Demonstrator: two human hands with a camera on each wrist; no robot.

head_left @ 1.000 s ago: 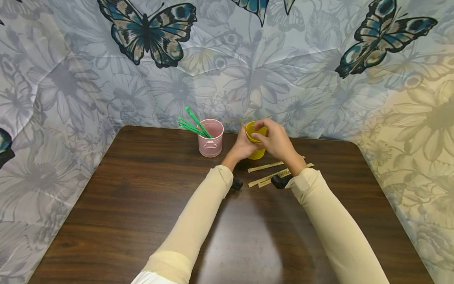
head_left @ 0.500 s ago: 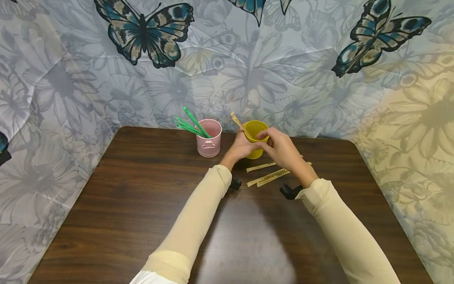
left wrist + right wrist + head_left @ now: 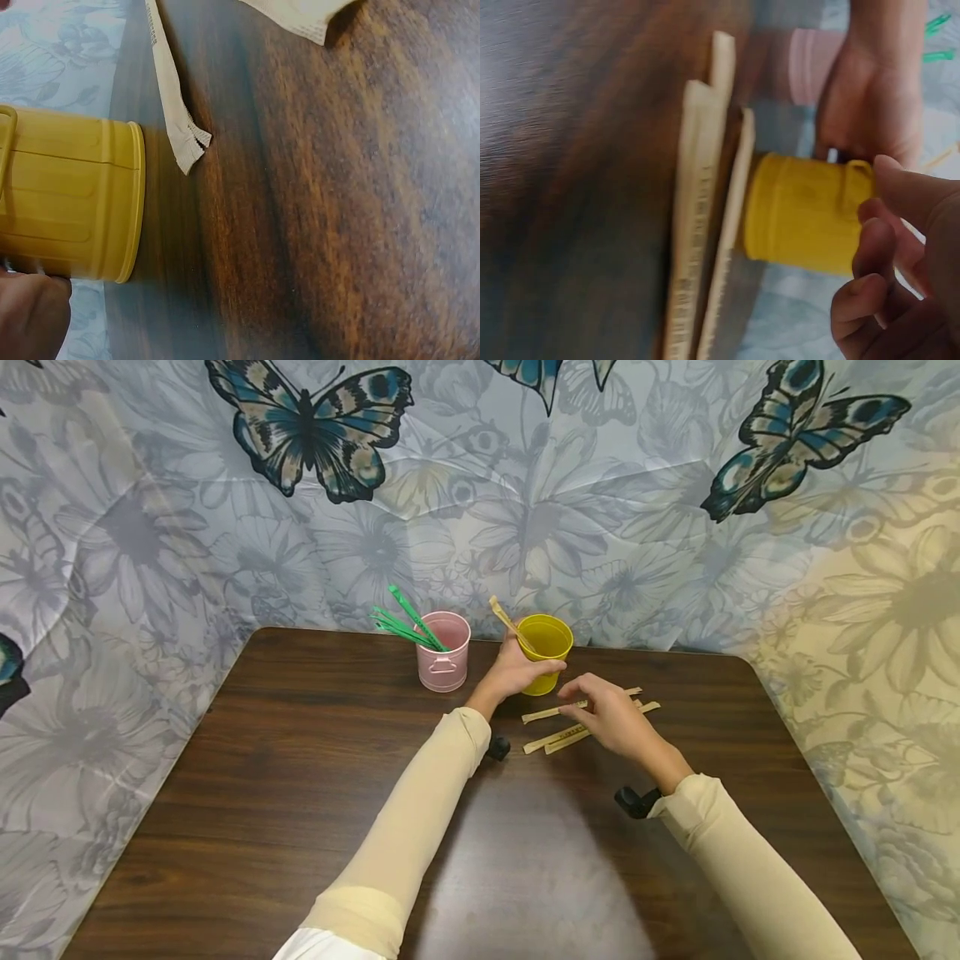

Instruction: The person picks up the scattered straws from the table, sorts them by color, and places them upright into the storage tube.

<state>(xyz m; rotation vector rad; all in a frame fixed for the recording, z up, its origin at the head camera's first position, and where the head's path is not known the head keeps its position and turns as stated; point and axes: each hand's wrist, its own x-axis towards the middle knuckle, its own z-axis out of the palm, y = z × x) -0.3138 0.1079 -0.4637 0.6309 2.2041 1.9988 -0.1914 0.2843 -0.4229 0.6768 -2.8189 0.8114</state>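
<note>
A small yellow pail (image 3: pixel 547 635) stands at the back of the table, gripped round its left side by my left hand (image 3: pixel 519 668). One slim beige paper-wrapped stick (image 3: pixel 504 615) leans out over the pail's rim. Three more such wrapped sticks (image 3: pixel 542 743) lie on the table in front of it. Over them hovers my right hand (image 3: pixel 613 720), its fingers loosely bent with nothing between them. In the right wrist view, the right thumb and fingers stand apart near the yellow pail (image 3: pixel 810 214). The left wrist view shows the pail's base (image 3: pixel 127 202) close to the tabletop.
To the left of the yellow pail is a pink pail (image 3: pixel 444 664) with several green wrapped sticks (image 3: pixel 411 620) leaning out. The dark wooden table (image 3: pixel 300 793) ends at a butterfly-patterned cloth (image 3: pixel 525 527) behind it.
My right hand has let go of the beige stick in the yellow pail, then drawn back down and right to the sticks on the table. The left hand keeps its hold.
</note>
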